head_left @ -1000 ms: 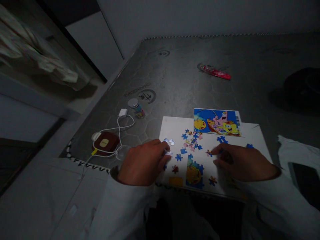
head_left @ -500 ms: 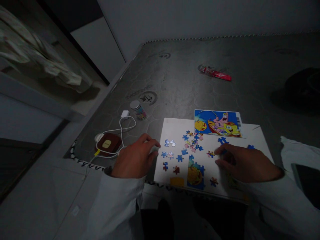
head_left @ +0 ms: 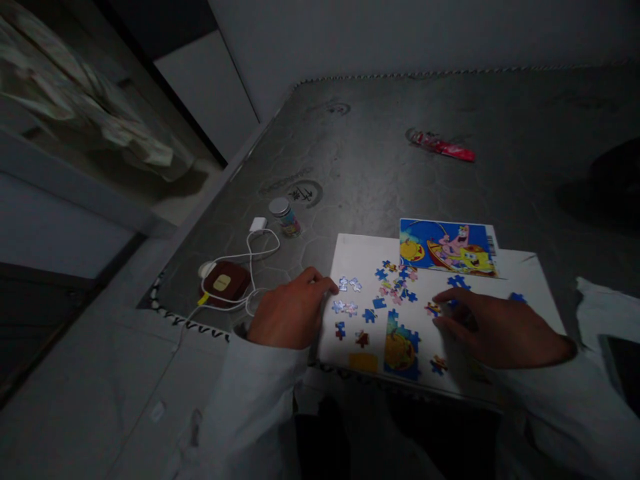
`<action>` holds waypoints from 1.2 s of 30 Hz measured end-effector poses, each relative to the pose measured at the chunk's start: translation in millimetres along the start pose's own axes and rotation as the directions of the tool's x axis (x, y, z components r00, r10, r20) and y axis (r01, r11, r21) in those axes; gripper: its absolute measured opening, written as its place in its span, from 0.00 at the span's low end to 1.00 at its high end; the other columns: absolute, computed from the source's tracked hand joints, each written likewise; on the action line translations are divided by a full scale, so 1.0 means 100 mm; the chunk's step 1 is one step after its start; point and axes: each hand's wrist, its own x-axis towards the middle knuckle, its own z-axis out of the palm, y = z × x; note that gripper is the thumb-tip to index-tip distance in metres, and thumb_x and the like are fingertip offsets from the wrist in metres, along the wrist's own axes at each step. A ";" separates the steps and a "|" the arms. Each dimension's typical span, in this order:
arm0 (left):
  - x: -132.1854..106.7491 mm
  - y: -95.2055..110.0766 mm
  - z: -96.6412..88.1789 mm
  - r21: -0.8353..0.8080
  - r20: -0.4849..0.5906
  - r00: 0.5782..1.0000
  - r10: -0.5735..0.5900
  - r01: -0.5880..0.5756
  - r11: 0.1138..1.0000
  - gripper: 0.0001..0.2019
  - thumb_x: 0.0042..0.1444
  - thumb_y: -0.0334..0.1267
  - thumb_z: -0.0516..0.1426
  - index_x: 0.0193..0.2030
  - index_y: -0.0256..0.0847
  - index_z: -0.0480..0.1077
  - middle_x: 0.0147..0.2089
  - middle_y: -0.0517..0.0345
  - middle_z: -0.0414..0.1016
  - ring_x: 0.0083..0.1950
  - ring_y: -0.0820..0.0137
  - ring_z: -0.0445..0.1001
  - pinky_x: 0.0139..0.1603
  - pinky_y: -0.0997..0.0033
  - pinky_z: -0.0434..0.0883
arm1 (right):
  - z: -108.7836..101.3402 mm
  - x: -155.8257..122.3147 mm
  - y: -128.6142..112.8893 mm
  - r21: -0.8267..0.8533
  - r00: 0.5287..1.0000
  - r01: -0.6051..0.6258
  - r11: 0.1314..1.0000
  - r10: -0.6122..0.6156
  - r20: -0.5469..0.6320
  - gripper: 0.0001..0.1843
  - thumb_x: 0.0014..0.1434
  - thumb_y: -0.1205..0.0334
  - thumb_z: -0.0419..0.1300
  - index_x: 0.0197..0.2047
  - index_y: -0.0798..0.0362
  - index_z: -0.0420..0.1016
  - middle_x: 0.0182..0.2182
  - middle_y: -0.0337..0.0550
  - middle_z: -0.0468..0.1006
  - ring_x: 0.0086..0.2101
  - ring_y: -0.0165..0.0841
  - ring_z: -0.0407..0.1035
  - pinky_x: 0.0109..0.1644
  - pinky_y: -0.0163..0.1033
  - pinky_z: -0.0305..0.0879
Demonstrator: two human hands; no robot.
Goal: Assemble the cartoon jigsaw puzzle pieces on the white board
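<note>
On a white board [head_left: 327, 343] lie loose jigsaw pieces and a joined section of puzzle [head_left: 401, 350] showing a round yellow shape on blue. My right hand [head_left: 493, 328] is over the board's right half, thumb and index finger apart, tips beside a small yellow-and-blue puzzle piece [head_left: 433, 309]. Close to the board's left edge is my left hand [head_left: 293, 310], fingers loosely bent, index tip near a pale puzzle piece [head_left: 343, 285]; nothing shows in it. A cartoon picture card [head_left: 450, 247] overlaps the board's back edge. A heap of pieces [head_left: 397, 287] lies mid-board.
Left of the board stand a small lidded jar [head_left: 285, 217], a white charger plug [head_left: 259, 225] with cable, and a brown box-like device [head_left: 226, 285]. A red wrapper [head_left: 445, 147] lies farther back. A dark phone-like object [head_left: 623, 363] rests on white paper [head_left: 605, 313] at right.
The view has shifted, so things sit slightly farther right. My left hand's index finger has come nearer the pieces at the board's left edge. My right hand stays beside the same puzzle piece.
</note>
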 end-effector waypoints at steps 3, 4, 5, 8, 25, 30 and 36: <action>0.00 0.01 0.00 0.012 -0.001 1.000 0.000 0.000 1.000 0.20 0.65 0.28 0.52 0.58 0.53 0.75 0.63 0.55 0.73 0.51 0.57 0.80 0.47 0.53 0.77 | 0.01 -0.01 0.01 0.018 0.999 0.025 1.000 -0.024 -0.039 0.17 0.63 0.52 0.58 0.52 0.45 0.78 0.32 0.43 0.85 0.30 0.41 0.79 0.29 0.42 0.67; 0.00 0.02 0.00 0.019 0.002 1.000 -0.003 0.003 1.000 0.21 0.65 0.28 0.52 0.58 0.54 0.74 0.63 0.55 0.72 0.51 0.56 0.80 0.47 0.53 0.77 | 0.01 -0.01 0.01 0.023 0.998 0.032 0.999 -0.030 -0.046 0.17 0.63 0.51 0.58 0.52 0.45 0.78 0.32 0.43 0.85 0.30 0.42 0.79 0.29 0.43 0.67; 0.01 0.02 0.00 0.025 0.009 1.000 -0.005 0.005 1.000 0.21 0.65 0.28 0.52 0.58 0.54 0.74 0.63 0.55 0.72 0.51 0.56 0.80 0.47 0.53 0.77 | 0.01 0.00 0.01 0.025 0.998 0.032 0.999 -0.031 -0.047 0.17 0.63 0.51 0.58 0.51 0.45 0.78 0.32 0.44 0.85 0.30 0.42 0.79 0.29 0.43 0.68; 0.01 0.03 0.00 0.042 0.027 1.000 -0.005 0.004 0.999 0.22 0.64 0.28 0.52 0.59 0.52 0.73 0.64 0.53 0.71 0.50 0.55 0.80 0.45 0.53 0.78 | 0.00 0.01 0.01 0.015 0.999 0.016 1.000 -0.016 -0.042 0.17 0.62 0.50 0.57 0.50 0.46 0.79 0.32 0.44 0.85 0.29 0.42 0.78 0.29 0.43 0.67; 0.03 0.06 0.03 0.036 0.013 1.000 0.022 -0.022 0.999 0.16 0.68 0.33 0.52 0.58 0.52 0.74 0.62 0.52 0.73 0.50 0.57 0.81 0.46 0.52 0.78 | -0.03 0.00 0.10 0.013 1.000 -0.011 1.000 0.011 -0.005 0.20 0.62 0.46 0.57 0.50 0.45 0.81 0.33 0.44 0.86 0.29 0.43 0.79 0.27 0.44 0.67; 0.04 0.05 0.05 0.018 0.002 1.000 0.031 -0.031 0.999 0.16 0.67 0.33 0.53 0.57 0.51 0.74 0.61 0.52 0.73 0.50 0.57 0.80 0.46 0.54 0.77 | -0.03 0.00 0.08 0.011 0.999 -0.004 1.000 0.004 -0.037 0.18 0.61 0.47 0.58 0.48 0.44 0.83 0.32 0.44 0.86 0.31 0.44 0.79 0.29 0.44 0.69; 0.05 0.07 0.06 0.009 -0.010 0.999 0.040 -0.040 0.999 0.15 0.69 0.36 0.51 0.57 0.50 0.74 0.60 0.53 0.74 0.51 0.57 0.79 0.46 0.56 0.77 | -0.09 -0.02 0.09 -0.010 0.999 -0.006 1.000 0.006 -0.045 0.24 0.62 0.38 0.55 0.47 0.43 0.84 0.34 0.46 0.86 0.29 0.45 0.79 0.28 0.45 0.69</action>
